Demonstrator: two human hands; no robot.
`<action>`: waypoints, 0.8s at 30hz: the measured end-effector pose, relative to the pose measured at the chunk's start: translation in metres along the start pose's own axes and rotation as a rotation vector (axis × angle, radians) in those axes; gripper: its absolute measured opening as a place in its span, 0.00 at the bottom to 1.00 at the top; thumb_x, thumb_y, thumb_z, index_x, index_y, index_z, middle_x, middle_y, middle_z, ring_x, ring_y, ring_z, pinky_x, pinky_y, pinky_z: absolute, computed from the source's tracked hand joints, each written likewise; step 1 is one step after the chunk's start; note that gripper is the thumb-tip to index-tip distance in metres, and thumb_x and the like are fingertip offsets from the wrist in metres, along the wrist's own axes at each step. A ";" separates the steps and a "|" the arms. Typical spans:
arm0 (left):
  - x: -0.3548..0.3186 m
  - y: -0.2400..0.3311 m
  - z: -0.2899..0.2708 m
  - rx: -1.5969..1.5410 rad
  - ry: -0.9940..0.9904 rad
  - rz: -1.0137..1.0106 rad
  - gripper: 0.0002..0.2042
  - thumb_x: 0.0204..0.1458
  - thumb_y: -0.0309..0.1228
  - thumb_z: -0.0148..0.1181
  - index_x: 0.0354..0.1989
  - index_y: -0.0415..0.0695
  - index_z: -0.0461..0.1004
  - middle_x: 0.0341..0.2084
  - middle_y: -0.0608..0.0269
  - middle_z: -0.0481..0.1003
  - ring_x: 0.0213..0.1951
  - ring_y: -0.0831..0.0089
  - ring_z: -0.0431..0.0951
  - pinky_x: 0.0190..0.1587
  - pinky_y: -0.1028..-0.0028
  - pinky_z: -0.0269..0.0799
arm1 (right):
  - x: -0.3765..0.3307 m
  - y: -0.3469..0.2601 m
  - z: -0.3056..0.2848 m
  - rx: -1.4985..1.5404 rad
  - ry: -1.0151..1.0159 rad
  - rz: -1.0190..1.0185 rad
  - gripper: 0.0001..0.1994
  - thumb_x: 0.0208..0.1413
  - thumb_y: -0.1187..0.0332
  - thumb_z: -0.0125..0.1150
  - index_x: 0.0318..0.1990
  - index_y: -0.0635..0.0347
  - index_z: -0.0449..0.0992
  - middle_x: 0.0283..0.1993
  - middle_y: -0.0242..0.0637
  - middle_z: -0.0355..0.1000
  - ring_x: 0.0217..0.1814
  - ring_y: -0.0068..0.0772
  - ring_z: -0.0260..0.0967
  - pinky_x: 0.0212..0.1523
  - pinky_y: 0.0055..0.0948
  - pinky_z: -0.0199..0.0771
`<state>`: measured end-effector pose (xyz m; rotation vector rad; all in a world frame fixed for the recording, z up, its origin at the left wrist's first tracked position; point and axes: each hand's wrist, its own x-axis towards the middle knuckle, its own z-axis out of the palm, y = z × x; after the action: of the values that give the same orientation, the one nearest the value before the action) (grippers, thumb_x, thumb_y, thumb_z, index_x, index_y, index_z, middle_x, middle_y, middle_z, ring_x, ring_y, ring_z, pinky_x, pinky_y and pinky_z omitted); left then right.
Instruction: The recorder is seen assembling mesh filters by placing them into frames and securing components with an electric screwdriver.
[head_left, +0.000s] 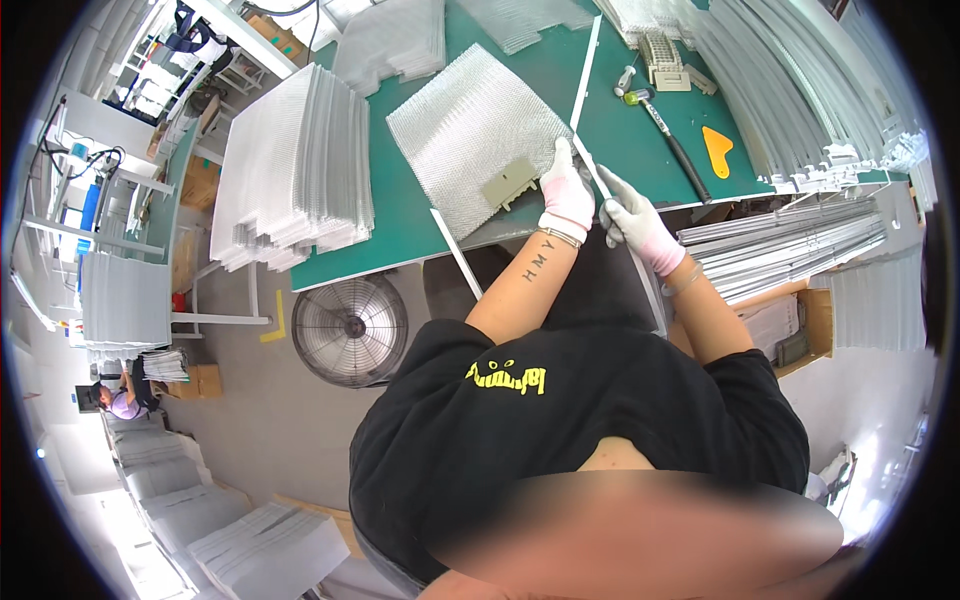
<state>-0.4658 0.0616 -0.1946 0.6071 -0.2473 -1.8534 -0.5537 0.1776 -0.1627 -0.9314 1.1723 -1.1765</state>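
Note:
My left hand [567, 190], in a white and pink glove, grips the near right edge of a silver mesh panel [475, 130], thumb on top and fingers partly hidden. The panel lies on a green table [400, 225]. My right hand [641, 226], also gloved, is closed around the near end of a narrow white strip [588, 158]. That strip slants up to the panel's right corner, where another white strip [588, 75] runs away across the table. An olive-grey toothed plastic piece [510, 186] rests on the panel beside my left hand.
A thick stack of mesh panels [290, 160] stands on the left. A black-handled hammer [675, 145], a yellow scraper [717, 152] and a beige block [663, 62] lie at the right. Long strips [790, 245] are piled below the right edge. A floor fan [351, 327] stands left.

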 end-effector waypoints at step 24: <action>-0.064 0.177 -0.070 1.739 0.022 1.333 0.20 0.57 0.31 0.58 0.55 0.33 0.71 0.53 0.41 0.73 0.57 0.48 0.71 0.63 0.55 0.63 | 0.110 -0.037 -0.027 -0.097 -0.131 0.071 0.13 0.66 0.62 0.57 0.51 0.60 0.70 0.31 0.24 0.66 0.24 0.14 0.58 0.28 0.20 0.69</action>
<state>-0.2686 0.0646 -0.1563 1.1116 -1.7805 0.0415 -0.5878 0.0637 -0.1513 -1.0170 1.1547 -0.9942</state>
